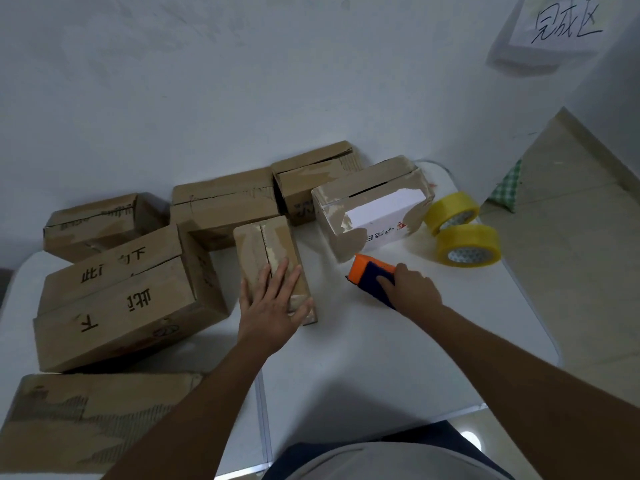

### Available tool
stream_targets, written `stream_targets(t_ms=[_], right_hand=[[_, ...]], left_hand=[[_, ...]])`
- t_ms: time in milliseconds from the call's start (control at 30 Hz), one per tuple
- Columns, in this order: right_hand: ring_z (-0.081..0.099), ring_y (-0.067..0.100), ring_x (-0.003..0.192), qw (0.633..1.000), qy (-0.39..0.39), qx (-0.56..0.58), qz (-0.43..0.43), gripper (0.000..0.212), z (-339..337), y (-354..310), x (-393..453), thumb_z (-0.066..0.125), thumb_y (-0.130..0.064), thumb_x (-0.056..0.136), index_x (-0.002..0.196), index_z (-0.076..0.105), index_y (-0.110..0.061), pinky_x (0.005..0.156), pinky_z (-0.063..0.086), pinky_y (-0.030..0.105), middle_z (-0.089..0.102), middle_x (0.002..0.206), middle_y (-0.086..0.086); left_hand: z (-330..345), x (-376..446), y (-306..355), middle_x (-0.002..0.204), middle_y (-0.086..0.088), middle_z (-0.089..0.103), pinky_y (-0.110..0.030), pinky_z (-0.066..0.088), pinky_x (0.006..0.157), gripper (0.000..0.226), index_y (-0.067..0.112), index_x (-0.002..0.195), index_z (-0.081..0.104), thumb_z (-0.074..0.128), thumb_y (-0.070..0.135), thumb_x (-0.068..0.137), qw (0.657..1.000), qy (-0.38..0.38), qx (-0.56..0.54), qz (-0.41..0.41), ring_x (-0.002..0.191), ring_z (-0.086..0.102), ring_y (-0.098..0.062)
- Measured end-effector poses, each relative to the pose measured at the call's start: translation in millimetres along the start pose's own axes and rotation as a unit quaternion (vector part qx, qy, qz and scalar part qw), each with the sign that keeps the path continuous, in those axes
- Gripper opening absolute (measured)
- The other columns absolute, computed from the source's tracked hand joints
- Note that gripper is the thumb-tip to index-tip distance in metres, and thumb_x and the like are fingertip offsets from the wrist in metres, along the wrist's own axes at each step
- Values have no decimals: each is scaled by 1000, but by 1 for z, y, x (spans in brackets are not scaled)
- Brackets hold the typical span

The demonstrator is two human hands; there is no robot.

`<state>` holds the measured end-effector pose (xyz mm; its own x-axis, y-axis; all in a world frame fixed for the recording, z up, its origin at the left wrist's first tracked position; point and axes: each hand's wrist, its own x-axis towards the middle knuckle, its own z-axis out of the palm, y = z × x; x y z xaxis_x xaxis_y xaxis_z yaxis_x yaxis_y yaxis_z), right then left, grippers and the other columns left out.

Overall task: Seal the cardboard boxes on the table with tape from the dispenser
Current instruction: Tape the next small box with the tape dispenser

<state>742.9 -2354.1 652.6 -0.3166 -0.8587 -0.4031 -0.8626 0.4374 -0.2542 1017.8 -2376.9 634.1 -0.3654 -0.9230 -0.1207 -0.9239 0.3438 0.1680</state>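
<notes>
My left hand (pixel 273 303) lies flat and open on the small box (pixel 272 263), fingers spread over its near end, pressing it to the table (pixel 363 358). The centre seam between the flaps runs away from me, untaped as far as I can see, with torn patches beside it. My right hand (pixel 414 289) is curled round the dispenser (pixel 372 275), orange at the front and dark blue behind, held just right of the box and low over the table.

The box looks light and thin-walled, so I judge it would slide or dent under the dispenser's pull; a flat palm on the flaps beside the seam, not on it, should steady it. The dispenser is rigid plastic, best gripped around its body, clear of the front edge where I take the cutter to be.

Other boxes crowd the far and left side; a white-faced box (pixel 372 207) stands behind the dispenser. Two yellow tape rolls (pixel 460 230) lie to the right, touching each other.
</notes>
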Motion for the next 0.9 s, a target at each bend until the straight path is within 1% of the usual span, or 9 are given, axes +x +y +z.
stream_targets(t_ms=[200,300,367,433,500,600,667,767,900], right_hand=[[55,31,110,998,26,49,-43,32,38,-10,-8,52,-26,97,121,48,-5,93,40,40,57,112,10],[61,31,98,972,60,215,-70,21,44,-21,-21,55,-15,94,113,57,-6,85,48,42,61,108,14],[67,27,84,886,-110,448,50,19,42,-41,-41,48,-20,101,113,52,-6,75,54,36,65,105,21],[68,31,87,714,-282,609,200,26,47,-61,-58,43,-26,104,120,43,-5,78,55,36,63,114,29],[66,36,91,603,-308,682,276,31,52,-74,-63,45,-26,104,125,38,-4,83,53,43,60,117,32],[64,31,81,531,-260,744,311,21,55,-82,-59,51,-17,101,112,46,0,72,55,39,62,99,25],[62,24,75,529,-238,757,301,11,54,-84,-56,55,-7,97,104,53,1,63,58,30,62,87,17],[63,19,79,557,-170,767,269,23,54,-83,-54,57,3,94,115,52,-4,65,56,25,63,91,13],[69,13,78,706,-3,696,133,29,53,-83,-75,61,2,90,113,50,-12,77,50,26,64,95,14]], left_hand=[[-5,-16,10,159,24,-22,-52,-17,114,73,48,153,-7,2,75,86,996,-43,-56,-62,148,-24,-11],[-6,-17,7,158,25,-22,-51,-17,115,71,49,153,-5,-6,70,85,994,-56,-71,-66,148,-22,-9],[-6,-16,6,153,28,-25,-50,-17,115,69,51,151,-6,-10,67,84,993,-60,-84,-65,149,-20,-8],[-8,-14,4,152,29,-24,-49,-19,115,63,54,147,-9,-9,66,85,989,-76,-114,-64,148,-20,-7],[-12,-13,2,155,27,-19,-48,-20,116,55,53,147,-6,-2,63,94,984,-89,-142,-60,149,-19,-7],[-17,-13,0,160,25,-12,-44,-24,113,48,50,152,4,10,50,105,979,-98,-171,-58,148,-19,-5],[-18,-13,1,160,25,-13,-43,-25,112,48,49,152,5,12,48,105,978,-99,-174,-55,148,-20,-5],[-18,-13,0,155,27,-19,-45,-25,112,49,49,152,2,11,48,104,979,-104,-169,-46,148,-22,-6],[-19,-14,1,152,29,-24,-47,-22,114,48,52,149,-3,11,49,104,982,-106,-151,-44,148,-22,-7]])
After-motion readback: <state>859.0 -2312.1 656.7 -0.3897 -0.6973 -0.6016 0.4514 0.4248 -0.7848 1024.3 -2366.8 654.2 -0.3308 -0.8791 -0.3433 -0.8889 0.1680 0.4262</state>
